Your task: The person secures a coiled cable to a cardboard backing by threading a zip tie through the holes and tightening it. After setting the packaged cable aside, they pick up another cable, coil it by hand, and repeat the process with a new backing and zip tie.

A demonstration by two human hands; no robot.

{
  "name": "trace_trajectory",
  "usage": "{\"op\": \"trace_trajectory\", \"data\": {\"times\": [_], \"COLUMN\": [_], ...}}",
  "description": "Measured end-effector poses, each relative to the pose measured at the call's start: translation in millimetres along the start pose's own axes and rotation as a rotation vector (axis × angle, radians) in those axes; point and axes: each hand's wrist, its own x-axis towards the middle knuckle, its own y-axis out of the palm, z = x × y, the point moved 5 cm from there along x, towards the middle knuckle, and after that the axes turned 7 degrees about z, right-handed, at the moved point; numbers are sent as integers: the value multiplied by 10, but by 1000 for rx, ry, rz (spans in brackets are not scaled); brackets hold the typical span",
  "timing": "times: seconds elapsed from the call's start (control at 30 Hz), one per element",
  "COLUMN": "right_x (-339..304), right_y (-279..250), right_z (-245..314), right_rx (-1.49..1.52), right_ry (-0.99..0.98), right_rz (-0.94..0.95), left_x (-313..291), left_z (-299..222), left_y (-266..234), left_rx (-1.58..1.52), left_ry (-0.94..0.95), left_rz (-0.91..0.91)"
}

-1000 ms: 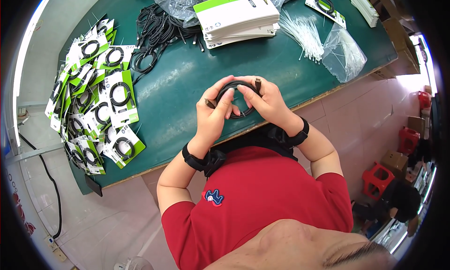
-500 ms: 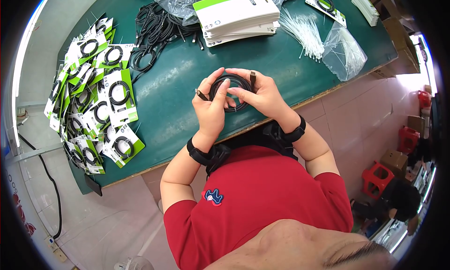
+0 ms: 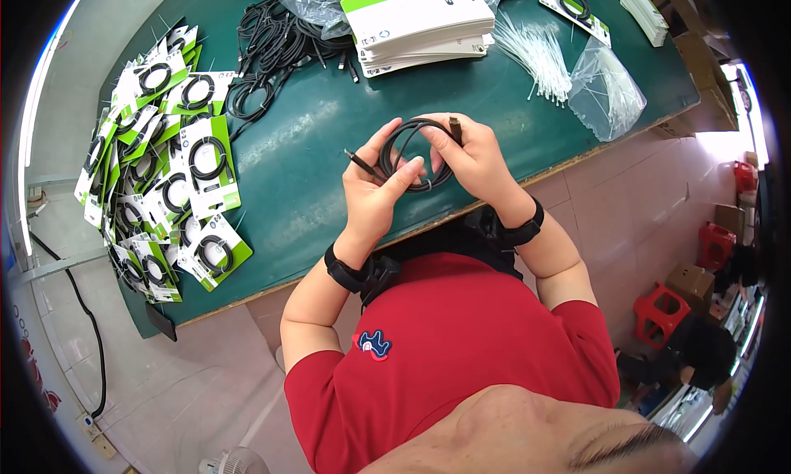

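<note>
A coiled black cable (image 3: 405,136) is held above the green table (image 3: 313,161) by both hands. My left hand (image 3: 377,196) grips the coil's left and lower side, one plug end sticking out to the left past the fingers. My right hand (image 3: 473,159) holds the coil's right side, with the other plug end poking up by its fingertips. Both wrists wear black straps.
A heap of cables packed on green-and-white cards (image 3: 165,169) lies at the table's left. Loose black cables (image 3: 272,50) sit at the back, beside a stack of blank cards (image 3: 416,17). White zip ties (image 3: 535,50) and a clear bag (image 3: 606,95) lie right.
The coil has opened out and is now held as a wider ring. Both hands have shifted slightly toward the table's front edge.
</note>
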Motion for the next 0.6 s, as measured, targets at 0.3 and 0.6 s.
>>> {"op": "trace_trajectory", "data": {"times": [0.3, 0.6], "right_x": [35, -53], "right_y": [181, 159], "right_z": [-1, -248], "right_rx": [400, 688], "right_ry": [134, 463], "right_rz": [41, 212], "left_x": [-19, 93], "left_z": [16, 8], "left_y": [-124, -117], "left_rx": [60, -197], "left_ry": [-13, -141], "left_rz": [-92, 2]}}
